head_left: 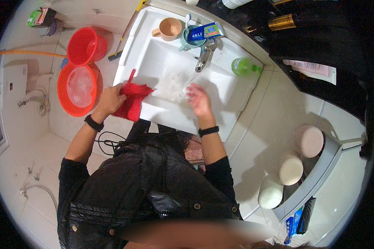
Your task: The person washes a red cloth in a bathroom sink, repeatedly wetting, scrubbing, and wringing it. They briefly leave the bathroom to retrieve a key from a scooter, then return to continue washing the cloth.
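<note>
Pinching a red cloth, the left hand is closed. Empty, the right hand half-curls near the washbasin faucet.

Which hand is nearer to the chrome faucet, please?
Right. The right hand is just short of the chrome faucet; the left hand is to its left, farther away, holding a red cloth.

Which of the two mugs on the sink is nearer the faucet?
The teal mug, with the toothbrush and toothpaste tube at its rim, is right beside the faucet. The peach mug stands farther left.
</note>
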Motion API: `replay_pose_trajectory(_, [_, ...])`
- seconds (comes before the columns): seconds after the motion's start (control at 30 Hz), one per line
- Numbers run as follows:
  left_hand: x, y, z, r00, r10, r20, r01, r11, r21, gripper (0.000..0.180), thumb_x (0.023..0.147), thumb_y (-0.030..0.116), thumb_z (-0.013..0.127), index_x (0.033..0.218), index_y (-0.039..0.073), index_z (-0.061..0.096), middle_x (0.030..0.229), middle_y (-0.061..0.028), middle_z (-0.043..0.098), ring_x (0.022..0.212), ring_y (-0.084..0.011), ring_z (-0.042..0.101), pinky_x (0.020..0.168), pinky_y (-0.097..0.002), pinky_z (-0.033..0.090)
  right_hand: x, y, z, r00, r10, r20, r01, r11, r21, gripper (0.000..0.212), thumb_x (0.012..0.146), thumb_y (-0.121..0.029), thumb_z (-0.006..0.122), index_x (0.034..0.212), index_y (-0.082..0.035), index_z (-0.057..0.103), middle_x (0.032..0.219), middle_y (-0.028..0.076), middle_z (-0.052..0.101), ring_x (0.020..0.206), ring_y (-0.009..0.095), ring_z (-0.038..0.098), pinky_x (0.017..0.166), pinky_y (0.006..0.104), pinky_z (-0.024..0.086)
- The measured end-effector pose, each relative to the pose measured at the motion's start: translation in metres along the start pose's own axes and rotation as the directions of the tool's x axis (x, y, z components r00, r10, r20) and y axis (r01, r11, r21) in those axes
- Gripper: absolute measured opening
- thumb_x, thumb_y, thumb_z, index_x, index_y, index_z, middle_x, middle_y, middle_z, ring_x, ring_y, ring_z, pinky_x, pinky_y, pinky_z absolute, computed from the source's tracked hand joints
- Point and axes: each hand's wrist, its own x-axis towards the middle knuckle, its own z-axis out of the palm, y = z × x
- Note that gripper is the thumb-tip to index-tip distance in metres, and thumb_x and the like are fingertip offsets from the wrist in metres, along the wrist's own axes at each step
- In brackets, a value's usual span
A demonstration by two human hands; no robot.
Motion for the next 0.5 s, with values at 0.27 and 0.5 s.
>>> replay_pose_trajectory(0.27, [0.037,0.089,0.009,0.940,0.209,0.271,0.189,0.341,-0.921,0.041,0.088,0.024,0.070,0.122,0.003,0.058,0.107,-0.0074,0.066,0.092,-0.0172,0.063,0.082,-0.0317,0.051,-0.025,0.040,0.050,0.866,-0.010,0.499,-0.106,0.973,0.204,0.059,0.097,-0.031,0.056,0.150,-0.018,0.033,0.138,0.012,0.051,0.125,0.026,0.050,0.088,0.0470,0.052])
replay_pose_trajectory(0.5, [0.071,0.083,0.033,0.970,-0.001,0.241,0.176,0.686,-0.706,0.058,0.085,0.031,0.069,0.131,0.000,0.051,0.117,-0.0140,0.060,0.101,-0.0223,0.059,0.086,-0.0343,0.049,0.026,0.032,-0.035,0.840,-0.515,-0.172,0.405,0.804,-0.435,0.059,0.079,-0.017,0.077,0.133,-0.010,0.054,0.116,0.010,0.062,0.108,0.024,0.057,0.092,0.0383,0.048])
